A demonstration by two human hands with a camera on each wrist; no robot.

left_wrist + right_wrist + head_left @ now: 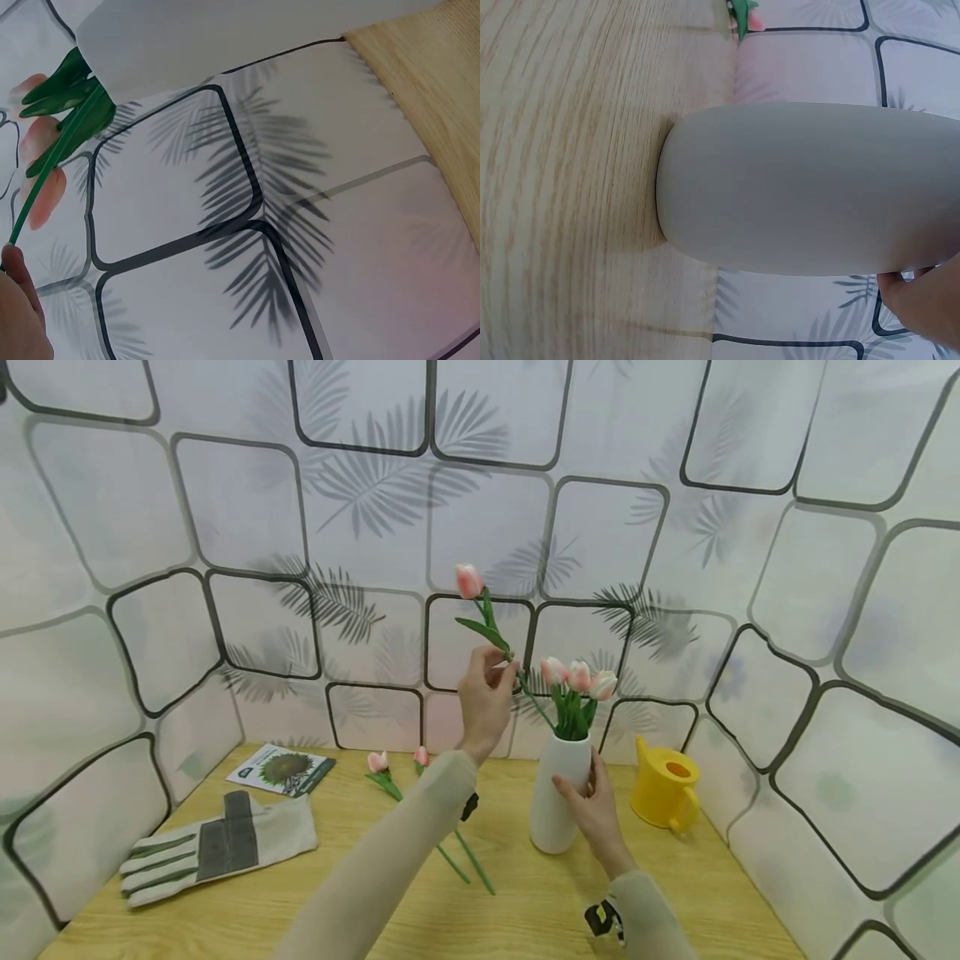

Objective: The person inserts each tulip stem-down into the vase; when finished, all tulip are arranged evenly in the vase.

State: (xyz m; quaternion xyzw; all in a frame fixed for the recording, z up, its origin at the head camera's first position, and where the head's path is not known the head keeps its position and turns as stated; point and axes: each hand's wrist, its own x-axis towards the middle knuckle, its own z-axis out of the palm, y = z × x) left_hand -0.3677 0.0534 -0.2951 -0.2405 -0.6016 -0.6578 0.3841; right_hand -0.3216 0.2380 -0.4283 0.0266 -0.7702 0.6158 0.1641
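My left hand [487, 702] pinches the stem of a pink tulip [469, 582]. This flower leans left, and the lower end of its stem reaches the mouth of a white vase [553, 802]. Several pink-and-white tulips [578, 677] stand upright in the vase. My right hand [597, 814] grips the vase around its right side, and the vase stands on the table. In the left wrist view, the green stem [52, 161] runs from the fingertips toward the vase rim. The right wrist view shows the vase's side [802, 187] and its base on the wood.
Two loose tulips [378, 763] lie on the wooden table [360, 893], partly behind my left arm. A yellow watering can [663, 789] stands right of the vase. At the left are a work glove [225, 843] and a seed packet [281, 770]. Patterned curtain surrounds the table.
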